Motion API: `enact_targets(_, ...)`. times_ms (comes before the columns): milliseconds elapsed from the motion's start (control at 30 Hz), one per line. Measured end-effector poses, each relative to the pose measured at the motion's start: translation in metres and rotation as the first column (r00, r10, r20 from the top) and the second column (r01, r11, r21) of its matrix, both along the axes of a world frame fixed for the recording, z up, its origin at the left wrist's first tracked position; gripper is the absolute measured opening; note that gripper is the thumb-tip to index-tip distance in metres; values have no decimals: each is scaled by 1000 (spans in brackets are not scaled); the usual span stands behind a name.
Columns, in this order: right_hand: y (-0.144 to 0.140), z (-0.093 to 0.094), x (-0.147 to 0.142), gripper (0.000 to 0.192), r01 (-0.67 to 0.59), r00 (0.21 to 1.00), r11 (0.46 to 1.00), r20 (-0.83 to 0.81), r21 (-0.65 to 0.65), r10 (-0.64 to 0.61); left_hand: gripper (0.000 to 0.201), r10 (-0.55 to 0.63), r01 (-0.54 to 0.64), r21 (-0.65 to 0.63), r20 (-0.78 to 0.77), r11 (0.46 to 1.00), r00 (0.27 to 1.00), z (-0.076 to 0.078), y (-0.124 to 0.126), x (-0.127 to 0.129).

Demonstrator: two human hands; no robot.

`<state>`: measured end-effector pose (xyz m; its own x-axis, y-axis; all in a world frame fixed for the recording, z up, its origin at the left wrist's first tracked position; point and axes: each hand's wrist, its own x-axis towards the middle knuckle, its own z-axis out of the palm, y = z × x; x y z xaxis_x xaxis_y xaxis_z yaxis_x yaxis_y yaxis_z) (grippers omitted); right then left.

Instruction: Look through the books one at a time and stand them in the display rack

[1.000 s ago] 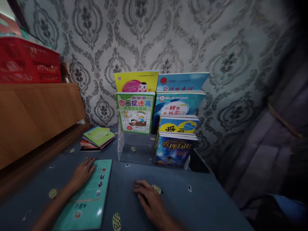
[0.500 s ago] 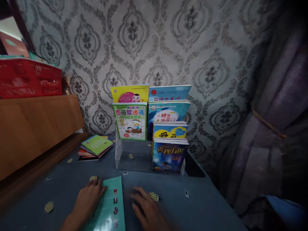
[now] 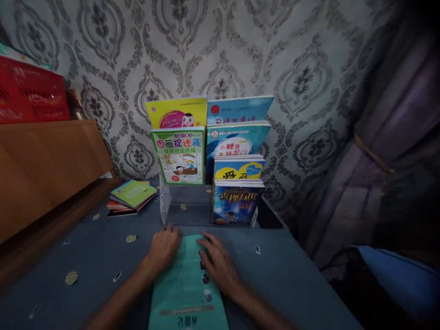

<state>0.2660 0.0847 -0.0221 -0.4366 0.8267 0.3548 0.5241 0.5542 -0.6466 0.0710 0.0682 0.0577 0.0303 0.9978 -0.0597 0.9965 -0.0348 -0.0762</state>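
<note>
Head view, biggest first: patterned wallpaper wall (image 3: 282, 55) at the back, curtain (image 3: 388, 151) on the right, wooden cabinet (image 3: 44, 165) on the left with a red basket (image 3: 30, 91) on top. Blue tablecloth (image 3: 85, 247) covers the table. Clear acrylic book stand (image 3: 187, 204) sits at the far edge against the wall: right column filled on all tiers, left column has the green picture book (image 3: 179, 156) and a yellow one behind it, front-left tier bare. Small stack of books (image 3: 130, 198) lies flat left of the stand, well apart from the hands. Teal booklet (image 3: 187, 286) lies flat on the cloth, its far edge just short of the stand's bare front-left tier. Left hand (image 3: 164, 247) rests flat on its upper left corner, fingers spread, nothing gripped. Right hand (image 3: 217, 261) is flat on its upper right edge, fingers apart too, pressing rather than pinching. My read: booklet is being lined up in front of the stand. Next move would need a pinch on both side edges, then tipping it upright.
</note>
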Motion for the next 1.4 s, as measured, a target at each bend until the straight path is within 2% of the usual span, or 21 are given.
enact_targets(100, 9, -1, 4, 36, 33, 999, 999, 28, 35, -34, 30, -33, 33, 25, 26, 999, 999, -4, 9, -4)
enact_targets(200, 8, 0, 5, 36, 43, 993, 994, 104, 100, -53, 32, -47, 44, 34, 66, 998, 997, -17, 13, -15)
enact_targets(333, -6, 12, -6, 39, -69, 970, 983, 242, 168, 27, 32, -87, 70, 123, 140, 990, 986, -34, 11, -23)
enact_targets(467, -22, 28, -27, 45, -297, 900, 952, 352, 69, 255, 32, -102, 75, 155, 176, 985, 979, -42, 11, -24)
enact_targets(600, -27, 36, -42, 57, -359, 848, 932, 398, -53, 350, 32, -90, 57, 158, 207, 986, 974, -47, 12, -25)
enact_targets(767, -26, 31, -38, 65, -258, 888, 962, 371, -85, 271, 30, -70, 38, 141, 234, 989, 970, -47, 12, -25)
enact_targets(1000, -18, 19, -7, 66, -99, 910, 995, 402, -30, 103, 30, -37, 24, 59, 235, 998, 971, -38, 12, -22)
enact_targets(1200, -15, 8, 5, 64, -39, 915, 999, 403, 15, 30, 31, -47, 24, 90, 263, 996, 964, -45, 14, -24)
enact_targets(1400, -12, 0, 5, 59, 40, 955, 999, 294, 35, -49, 31, -123, 76, 159, 316, 984, 941, -49, 19, -38)
